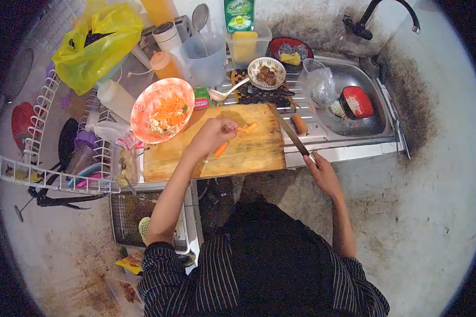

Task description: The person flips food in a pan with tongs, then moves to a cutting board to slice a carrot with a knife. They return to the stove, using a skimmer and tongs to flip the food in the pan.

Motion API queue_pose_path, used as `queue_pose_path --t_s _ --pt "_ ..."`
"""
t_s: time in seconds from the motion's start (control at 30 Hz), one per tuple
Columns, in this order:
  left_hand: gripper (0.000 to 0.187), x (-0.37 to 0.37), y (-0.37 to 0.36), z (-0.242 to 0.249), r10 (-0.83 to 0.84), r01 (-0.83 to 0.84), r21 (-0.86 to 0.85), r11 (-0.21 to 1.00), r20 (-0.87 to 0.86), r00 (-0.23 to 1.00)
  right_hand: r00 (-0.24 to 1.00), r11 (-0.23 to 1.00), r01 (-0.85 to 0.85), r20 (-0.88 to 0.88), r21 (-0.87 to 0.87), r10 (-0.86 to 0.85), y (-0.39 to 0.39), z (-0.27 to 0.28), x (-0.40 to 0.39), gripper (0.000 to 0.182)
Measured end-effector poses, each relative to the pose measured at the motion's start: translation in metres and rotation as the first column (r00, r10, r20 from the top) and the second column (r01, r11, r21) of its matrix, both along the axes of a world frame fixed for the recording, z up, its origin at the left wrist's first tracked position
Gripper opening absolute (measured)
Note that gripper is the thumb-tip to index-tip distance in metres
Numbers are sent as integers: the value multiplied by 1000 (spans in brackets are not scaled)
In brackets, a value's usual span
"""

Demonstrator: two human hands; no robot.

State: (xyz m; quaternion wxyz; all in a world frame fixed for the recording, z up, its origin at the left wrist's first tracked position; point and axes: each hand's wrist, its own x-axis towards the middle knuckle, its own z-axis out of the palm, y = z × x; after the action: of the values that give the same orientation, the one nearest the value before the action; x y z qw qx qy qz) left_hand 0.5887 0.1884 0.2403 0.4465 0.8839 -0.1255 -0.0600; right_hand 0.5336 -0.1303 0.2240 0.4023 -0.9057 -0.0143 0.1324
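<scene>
My left hand (214,135) is over the wooden cutting board (169,162), its fingers closed around small carrot pieces. Orange carrot pieces (248,128) lie on the board beside its fingertips, and another piece (221,149) lies just below the hand. My right hand (320,171) grips the handle of a long knife (289,129), whose blade points up and left along the board's right edge. At the board's upper left, an orange bowl (139,113) holds shredded carrot and pale chopped bits. A whole carrot piece (299,123) rests right of the blade.
Right of the board is a metal sink (378,124) with a red dish (357,101) and a black faucet (360,29). Behind the board are a patterned bowl (253,67), a ladle (219,96) and a blue jug (202,66). A dish rack (42,124) stands left.
</scene>
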Motion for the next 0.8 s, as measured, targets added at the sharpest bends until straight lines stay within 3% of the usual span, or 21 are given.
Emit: queue_pose_path --t_s 0.13,0.23,0.33,0.43,0.53,0.67,0.77,0.8 --pt "22 -7 0 -13 92 -84 -209 974 28 995 983 999 -12 -182 44 19 13 21 1 52" --pt "23 -13 0 -13 149 -143 -242 960 7 989 999 966 -50 28 252 44 20 -9 7 53" --pt "22 -20 -3 1 166 -155 -236 959 28 986 972 970 -72 234 231 16 48 -9 14 33" --pt "21 -25 -10 4 140 -122 -253 960 55 989 944 944 -184 316 273 93 83 20 24 36" --pt "20 -28 -17 2 123 -117 -318 941 0 992 933 839 -265 348 475 97 112 33 35 41" --pt "20 -33 -13 6 165 -172 -335 927 -47 985 938 835 -256 333 486 94 126 21 48 38" --pt "16 -40 -6 26 199 -186 -234 954 31 980 939 801 -280 325 530 113 131 22 50 39" --pt "15 -41 -2 31 253 -225 -200 954 128 959 937 806 -281 332 521 112 135 28 50 39"
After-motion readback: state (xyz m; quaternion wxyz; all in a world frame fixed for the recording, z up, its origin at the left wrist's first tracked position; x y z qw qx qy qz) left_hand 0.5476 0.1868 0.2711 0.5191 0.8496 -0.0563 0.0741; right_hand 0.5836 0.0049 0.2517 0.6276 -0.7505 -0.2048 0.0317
